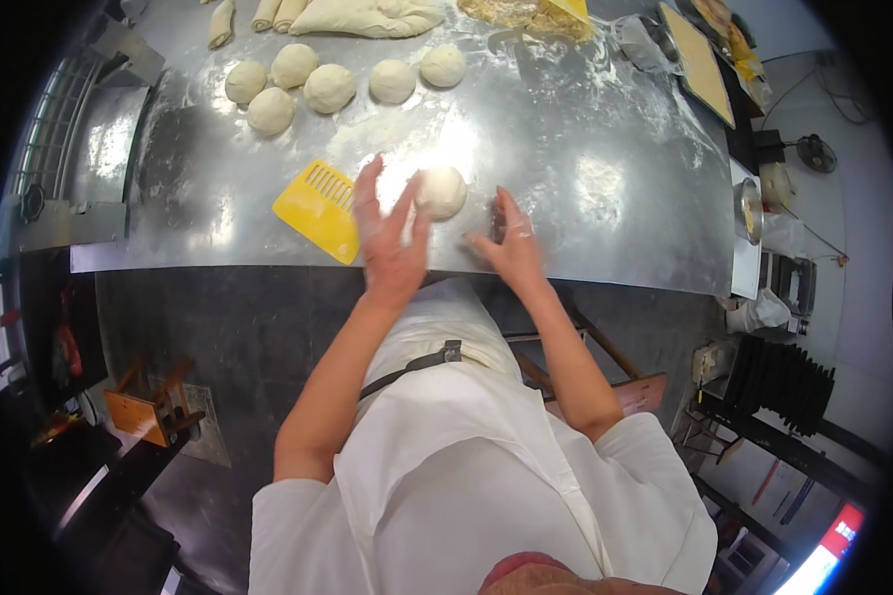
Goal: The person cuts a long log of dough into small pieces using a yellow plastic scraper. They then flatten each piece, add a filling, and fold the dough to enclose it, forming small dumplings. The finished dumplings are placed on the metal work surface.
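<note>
A round dough ball (443, 192) sits on the steel table between my two hands, nearer the left one. My left hand (393, 243) is spread, its fingertips close to or touching the ball's left side. To the ball's right, my right hand (514, 240) hovers apart from it, fingers stretched and nothing held. Both hands are slightly blurred. A yellow slotted dough scraper (319, 212) lies flat just left of my left hand, which partly covers its edge. Farther back stand several more dough balls (329, 88).
Rolled dough pieces (221, 24) and a large slab of dough (367, 16) lie at the table's far edge. Beside them is a crumbly yellowish heap (526, 18). Flour dusts the steel table (625, 198). A tray (700, 64) stands far right; a metal bowl (748, 210) is at the right edge.
</note>
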Action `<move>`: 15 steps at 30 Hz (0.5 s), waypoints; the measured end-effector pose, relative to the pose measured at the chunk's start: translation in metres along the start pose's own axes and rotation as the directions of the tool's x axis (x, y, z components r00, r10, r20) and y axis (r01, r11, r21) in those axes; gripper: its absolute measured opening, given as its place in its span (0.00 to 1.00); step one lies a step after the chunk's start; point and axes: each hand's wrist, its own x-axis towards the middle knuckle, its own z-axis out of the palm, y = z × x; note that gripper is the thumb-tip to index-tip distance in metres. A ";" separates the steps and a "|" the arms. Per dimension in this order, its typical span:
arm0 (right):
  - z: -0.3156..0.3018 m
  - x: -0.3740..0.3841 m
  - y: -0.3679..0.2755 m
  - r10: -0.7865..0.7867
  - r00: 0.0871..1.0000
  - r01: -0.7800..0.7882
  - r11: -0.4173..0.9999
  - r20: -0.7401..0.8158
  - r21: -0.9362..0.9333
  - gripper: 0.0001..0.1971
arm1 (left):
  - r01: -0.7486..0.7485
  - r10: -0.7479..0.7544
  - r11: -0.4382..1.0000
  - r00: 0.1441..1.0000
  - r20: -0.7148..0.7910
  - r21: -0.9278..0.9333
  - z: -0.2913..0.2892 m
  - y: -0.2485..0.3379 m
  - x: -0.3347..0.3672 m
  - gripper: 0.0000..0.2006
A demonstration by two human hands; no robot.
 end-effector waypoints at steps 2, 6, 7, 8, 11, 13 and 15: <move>0.012 0.001 -0.024 -0.032 0.999 0.034 0.994 0.020 -0.099 0.60 | 0.158 -0.158 0.987 0.987 -0.003 -0.031 -0.021 -0.024 -0.021 0.19; 0.051 0.026 -0.042 -0.273 0.954 0.260 0.959 -0.126 -0.108 0.62 | 0.230 -0.228 0.973 0.970 0.080 -0.027 -0.044 -0.061 -0.061 0.14; 0.060 0.034 -0.043 -0.291 0.949 0.273 0.951 -0.123 -0.146 0.61 | 0.232 -0.228 0.972 0.968 0.106 -0.027 -0.047 -0.059 -0.067 0.13; 0.067 0.044 -0.043 -0.313 0.942 0.289 0.939 -0.119 -0.185 0.60 | 0.252 -0.247 0.967 0.963 0.109 -0.037 -0.047 -0.057 -0.074 0.12; 0.059 0.083 -0.041 -0.355 0.925 0.332 0.929 -0.137 -0.164 0.51 | 0.295 -0.284 0.952 0.952 0.117 -0.086 -0.040 -0.052 -0.077 0.10; 0.042 0.113 -0.032 -0.354 0.926 0.343 0.934 -0.131 -0.100 0.46 | 0.347 -0.333 0.930 0.934 0.127 -0.120 -0.035 -0.043 -0.077 0.11; 0.004 0.130 -0.049 -0.015 1.000 0.013 0.929 0.003 0.370 0.41 | 0.338 -0.322 0.933 0.938 0.130 -0.124 -0.036 -0.038 -0.068 0.10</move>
